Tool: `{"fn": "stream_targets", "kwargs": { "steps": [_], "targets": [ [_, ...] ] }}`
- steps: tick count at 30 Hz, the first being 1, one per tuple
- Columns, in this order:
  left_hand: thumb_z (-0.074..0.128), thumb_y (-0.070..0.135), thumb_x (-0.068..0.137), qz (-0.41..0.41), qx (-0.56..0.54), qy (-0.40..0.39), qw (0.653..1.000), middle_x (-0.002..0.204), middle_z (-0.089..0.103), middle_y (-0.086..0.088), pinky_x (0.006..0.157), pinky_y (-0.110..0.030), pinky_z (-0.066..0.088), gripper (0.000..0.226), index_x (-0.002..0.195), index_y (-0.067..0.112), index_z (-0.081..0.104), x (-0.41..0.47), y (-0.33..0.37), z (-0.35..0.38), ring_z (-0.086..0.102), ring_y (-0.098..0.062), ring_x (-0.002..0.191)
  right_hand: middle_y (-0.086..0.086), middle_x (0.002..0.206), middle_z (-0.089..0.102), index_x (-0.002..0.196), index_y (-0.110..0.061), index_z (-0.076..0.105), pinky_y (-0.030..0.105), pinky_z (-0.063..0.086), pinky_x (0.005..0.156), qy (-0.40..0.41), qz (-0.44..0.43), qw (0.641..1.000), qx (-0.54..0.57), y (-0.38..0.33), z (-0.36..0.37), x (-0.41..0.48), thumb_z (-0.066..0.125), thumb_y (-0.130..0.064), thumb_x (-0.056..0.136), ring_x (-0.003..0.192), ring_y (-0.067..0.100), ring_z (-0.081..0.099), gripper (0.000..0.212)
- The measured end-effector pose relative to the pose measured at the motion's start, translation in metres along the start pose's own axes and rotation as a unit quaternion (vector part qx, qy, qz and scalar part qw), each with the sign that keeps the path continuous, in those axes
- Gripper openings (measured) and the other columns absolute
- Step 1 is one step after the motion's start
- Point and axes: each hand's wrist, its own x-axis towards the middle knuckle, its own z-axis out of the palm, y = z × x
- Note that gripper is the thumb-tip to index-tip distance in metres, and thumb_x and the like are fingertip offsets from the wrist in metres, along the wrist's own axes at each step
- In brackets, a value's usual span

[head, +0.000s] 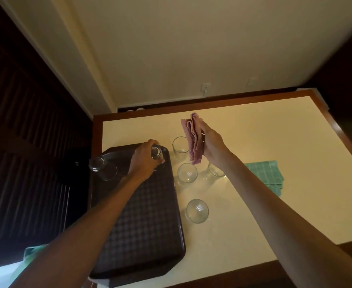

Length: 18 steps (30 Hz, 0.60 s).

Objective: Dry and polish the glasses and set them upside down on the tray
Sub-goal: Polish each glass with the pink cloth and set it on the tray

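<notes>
A dark patterned tray (146, 221) lies on the left of the cream table. My left hand (144, 161) grips a clear glass (157, 154), base up, at the tray's far right corner. Another glass (102, 168) stands upside down at the tray's far left corner. My right hand (211, 143) holds a folded pink cloth (193, 138) in the air over the table. Several clear glasses stand upright on the table right of the tray: one (180, 147) partly behind the cloth, one (187, 175) in the middle, one (213, 173) partly hidden by my right forearm, one (197, 210) nearest me.
A folded green cloth (268, 175) lies on the table to the right of the glasses. The table (274, 125) has a brown wooden rim and stands against a pale wall. Dark slatted wood panels fill the left side.
</notes>
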Motion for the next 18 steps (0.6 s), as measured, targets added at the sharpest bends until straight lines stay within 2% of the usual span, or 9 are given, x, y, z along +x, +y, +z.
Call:
{"fn": "stream_targets", "kwargs": {
  "steps": [4,6,8,10,13,16,18],
  "targets": [
    [0.09,0.019,0.077,0.015,0.02,0.003,1.0,0.119,0.067,0.002,0.091,-0.042,0.058,0.052,0.12,0.022,0.061,-0.001,-0.002,0.008,0.064,-0.019,0.107,-0.003,0.095,0.075,0.095,-0.022,0.073,0.033,0.049,0.095,-0.021,-0.023,0.995,-0.096,0.001,-0.007,0.004,0.058,-0.058,0.091,0.098,0.018,0.069,0.039],
    [0.089,0.02,0.078,0.02,0.029,0.003,0.999,0.119,0.066,0.003,0.088,-0.042,0.059,0.051,0.12,0.023,0.06,-0.002,-0.001,0.01,0.065,-0.019,0.106,0.001,0.086,0.07,0.092,-0.016,0.07,0.034,0.05,0.086,-0.018,-0.029,0.989,-0.145,-0.001,-0.01,0.004,0.06,-0.064,0.086,0.085,0.018,0.067,0.05],
    [0.089,0.021,0.078,0.018,0.033,0.003,0.999,0.119,0.065,0.004,0.085,-0.046,0.061,0.051,0.118,0.025,0.059,-0.001,-0.001,0.012,0.065,-0.019,0.104,0.002,0.07,0.058,0.087,-0.009,0.061,0.036,0.046,0.074,-0.009,-0.032,0.981,-0.192,-0.002,-0.013,0.003,0.062,-0.068,0.082,0.065,0.016,0.057,0.06],
    [0.089,0.022,0.078,0.015,0.045,-0.001,0.999,0.12,0.064,0.003,0.086,-0.05,0.06,0.052,0.119,0.026,0.057,-0.001,-0.001,0.012,0.065,-0.022,0.106,-0.001,0.066,0.048,0.086,-0.013,0.053,0.032,0.042,0.065,-0.012,-0.038,0.979,-0.198,-0.003,-0.015,0.001,0.067,-0.065,0.081,0.059,0.012,0.045,0.054],
    [0.09,0.025,0.076,0.0,0.081,-0.031,0.996,0.131,0.06,-0.002,0.094,-0.053,0.057,0.063,0.128,0.025,0.053,0.0,0.005,0.009,0.06,-0.029,0.119,-0.004,0.062,0.044,0.083,-0.016,0.05,0.026,0.039,0.056,-0.016,-0.05,0.979,-0.195,-0.005,-0.02,-0.004,0.069,-0.057,0.084,0.055,0.011,0.04,0.046],
    [0.091,0.027,0.076,-0.013,0.149,-0.076,0.986,0.151,0.045,-0.01,0.109,-0.054,0.046,0.088,0.148,0.024,0.04,0.002,0.016,0.001,0.042,-0.036,0.14,-0.001,0.066,0.048,0.087,-0.015,0.054,0.028,0.043,0.058,-0.011,-0.064,0.972,-0.226,-0.008,-0.03,-0.013,0.065,-0.059,0.086,0.058,0.013,0.045,0.046],
    [0.086,0.026,0.082,0.0,0.174,-0.071,0.982,0.156,0.039,-0.012,0.113,-0.052,0.041,0.088,0.153,0.024,0.034,-0.001,0.028,-0.007,0.036,-0.036,0.144,0.002,0.07,0.052,0.091,-0.014,0.057,0.028,0.045,0.06,-0.007,-0.065,0.97,-0.233,-0.013,-0.039,-0.02,0.062,-0.061,0.087,0.06,0.013,0.049,0.047]
  ]
}}
